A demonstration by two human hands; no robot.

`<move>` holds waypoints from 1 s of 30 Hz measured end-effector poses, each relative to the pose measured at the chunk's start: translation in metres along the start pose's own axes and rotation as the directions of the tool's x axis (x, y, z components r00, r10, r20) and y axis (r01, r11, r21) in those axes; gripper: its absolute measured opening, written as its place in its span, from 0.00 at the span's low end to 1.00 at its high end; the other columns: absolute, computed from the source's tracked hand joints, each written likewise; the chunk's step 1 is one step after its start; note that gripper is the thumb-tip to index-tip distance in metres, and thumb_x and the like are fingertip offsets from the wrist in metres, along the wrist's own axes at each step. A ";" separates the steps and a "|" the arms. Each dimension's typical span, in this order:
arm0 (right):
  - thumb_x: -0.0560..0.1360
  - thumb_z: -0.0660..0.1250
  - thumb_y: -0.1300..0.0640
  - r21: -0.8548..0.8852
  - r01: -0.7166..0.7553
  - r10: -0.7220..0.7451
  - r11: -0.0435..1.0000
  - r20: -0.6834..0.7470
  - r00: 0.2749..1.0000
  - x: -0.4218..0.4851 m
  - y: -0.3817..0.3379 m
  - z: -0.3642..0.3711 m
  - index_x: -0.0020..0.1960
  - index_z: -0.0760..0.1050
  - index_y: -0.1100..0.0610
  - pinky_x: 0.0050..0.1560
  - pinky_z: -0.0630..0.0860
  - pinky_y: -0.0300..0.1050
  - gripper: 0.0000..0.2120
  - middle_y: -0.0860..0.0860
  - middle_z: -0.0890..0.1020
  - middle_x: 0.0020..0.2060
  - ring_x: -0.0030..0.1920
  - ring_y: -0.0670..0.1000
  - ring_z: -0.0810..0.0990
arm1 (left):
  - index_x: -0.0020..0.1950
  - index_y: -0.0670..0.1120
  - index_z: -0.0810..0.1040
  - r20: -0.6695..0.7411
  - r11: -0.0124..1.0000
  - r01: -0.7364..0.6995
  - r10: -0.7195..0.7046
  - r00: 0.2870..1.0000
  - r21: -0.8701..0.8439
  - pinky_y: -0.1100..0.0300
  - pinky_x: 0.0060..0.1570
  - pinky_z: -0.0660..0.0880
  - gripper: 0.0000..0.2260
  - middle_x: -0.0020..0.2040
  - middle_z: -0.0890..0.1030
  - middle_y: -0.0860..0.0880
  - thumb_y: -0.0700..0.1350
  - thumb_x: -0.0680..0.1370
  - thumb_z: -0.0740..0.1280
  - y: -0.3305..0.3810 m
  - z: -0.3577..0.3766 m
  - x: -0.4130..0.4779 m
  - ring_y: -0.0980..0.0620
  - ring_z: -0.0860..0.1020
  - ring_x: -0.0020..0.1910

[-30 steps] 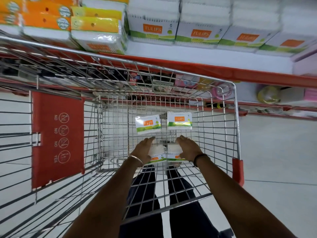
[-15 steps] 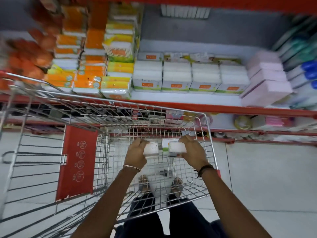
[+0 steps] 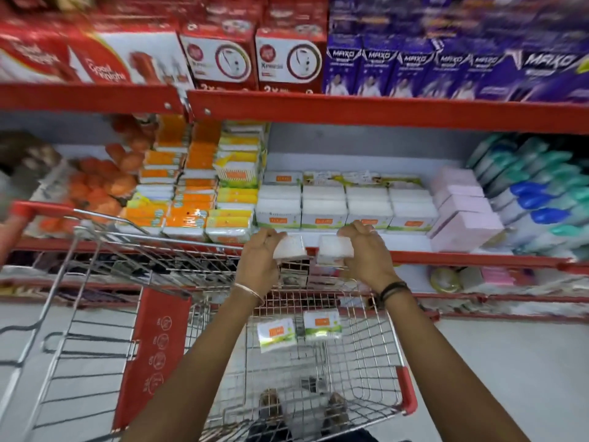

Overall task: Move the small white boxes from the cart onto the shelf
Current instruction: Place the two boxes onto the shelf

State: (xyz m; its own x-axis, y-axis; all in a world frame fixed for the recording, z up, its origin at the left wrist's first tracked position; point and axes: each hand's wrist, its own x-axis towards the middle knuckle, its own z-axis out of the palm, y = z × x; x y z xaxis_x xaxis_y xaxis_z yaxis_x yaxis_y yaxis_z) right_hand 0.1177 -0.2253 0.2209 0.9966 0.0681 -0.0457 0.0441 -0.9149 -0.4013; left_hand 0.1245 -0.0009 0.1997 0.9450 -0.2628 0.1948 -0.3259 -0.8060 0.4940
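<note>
Shelf [image 3: 318, 247]: mid-frame, stacked white boxes [image 3: 347, 205].
Cart [image 3: 404, 397]: lower centre, two boxes inside [image 3: 299, 330].
Left hand [image 3: 258, 260]: fingers clamped on left box [image 3: 290, 247].
Right hand [image 3: 366, 253]: fingers clamped on right box [image 3: 336, 248].

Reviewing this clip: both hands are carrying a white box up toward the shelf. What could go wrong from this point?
1. Each box is pinched one-handed: the left hand on one white box, the right hand on the other. Either might slip and fall back into the cart.
2. The stacked white boxes already fill that shelf section, so pushing more in could topple the front row.
3. Two boxes remain in the cart; the task is unfinished.
</note>
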 end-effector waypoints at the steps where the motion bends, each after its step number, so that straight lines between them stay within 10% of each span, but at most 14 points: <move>1: 0.66 0.71 0.69 -0.006 0.005 -0.005 1.000 -0.014 1.000 0.008 -0.001 -0.002 0.61 0.71 0.56 0.59 0.67 0.46 0.26 0.52 0.73 0.58 0.59 0.56 0.70 | 0.63 0.41 0.73 -0.012 1.000 -0.005 0.005 1.000 0.006 0.47 0.60 0.73 0.28 0.58 0.75 0.39 0.25 0.65 0.67 0.000 -0.001 0.008 0.39 0.73 0.58; 18: 0.68 0.70 0.69 -0.059 -0.008 0.009 0.998 0.018 1.000 0.075 -0.008 0.032 0.64 0.71 0.55 0.61 0.73 0.49 0.26 0.52 0.74 0.60 0.60 0.56 0.70 | 0.64 0.40 0.73 0.102 0.998 0.003 -0.009 0.995 0.064 0.48 0.59 0.75 0.32 0.58 0.76 0.38 0.22 0.61 0.65 -0.037 0.027 0.063 0.38 0.74 0.57; 30: 0.76 0.65 0.61 0.163 0.131 -0.097 0.978 -0.203 0.974 0.022 -0.015 0.055 0.60 0.74 0.58 0.56 0.74 0.50 0.13 0.56 0.77 0.55 0.57 0.56 0.74 | 0.55 0.40 0.74 -0.116 0.995 -0.103 0.103 0.988 0.012 0.50 0.52 0.72 0.16 0.54 0.78 0.37 0.31 0.69 0.61 -0.041 0.044 0.022 0.41 0.74 0.53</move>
State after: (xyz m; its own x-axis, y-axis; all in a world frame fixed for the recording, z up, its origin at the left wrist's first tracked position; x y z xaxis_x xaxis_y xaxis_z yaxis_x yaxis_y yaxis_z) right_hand 0.1350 -0.1881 0.1754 0.9809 0.0741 0.1799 0.1625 -0.8207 -0.5477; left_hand 0.1598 0.0030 0.1468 0.8968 -0.2815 0.3414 -0.4208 -0.7810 0.4614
